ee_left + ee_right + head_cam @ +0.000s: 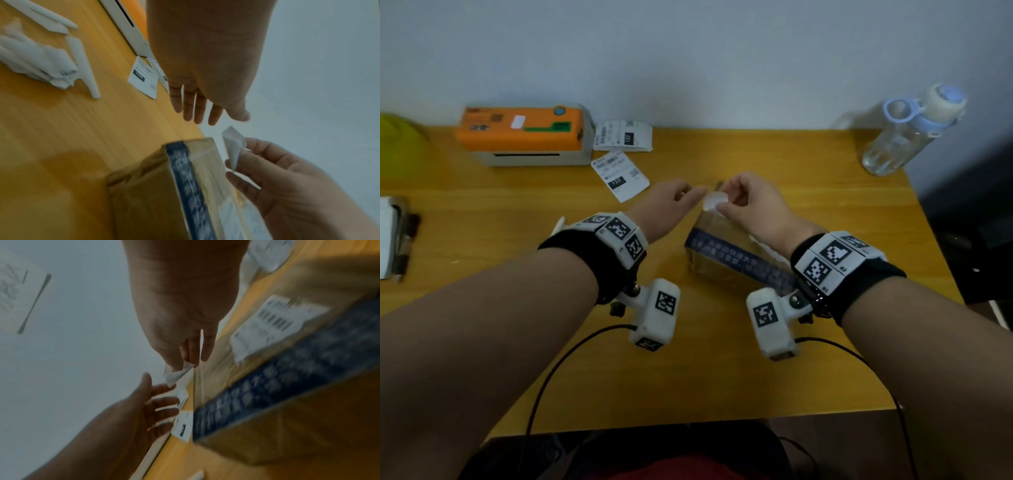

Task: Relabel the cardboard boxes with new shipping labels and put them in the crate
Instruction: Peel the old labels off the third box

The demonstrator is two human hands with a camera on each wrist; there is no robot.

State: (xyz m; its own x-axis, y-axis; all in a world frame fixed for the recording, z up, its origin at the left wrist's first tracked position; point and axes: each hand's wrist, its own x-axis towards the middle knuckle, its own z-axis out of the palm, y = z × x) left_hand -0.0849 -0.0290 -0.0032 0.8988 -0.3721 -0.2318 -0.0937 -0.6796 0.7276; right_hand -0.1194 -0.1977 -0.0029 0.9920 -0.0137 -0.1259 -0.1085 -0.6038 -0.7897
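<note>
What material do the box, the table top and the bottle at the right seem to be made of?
Box: brown cardboard, matte, sealed with glossy dark-blue printed tape.
Table: wood or a wood-look laminate, since it is yellow with straight grain lines and a smooth, slight sheen.
Bottle: probably clear plastic, see-through, with a pale blue and white cap.

We read "123" in a black block on the nearer loose shipping label (620,179) and "122" on the farther label (624,136); box tape (739,262) print is too blurred.
</note>
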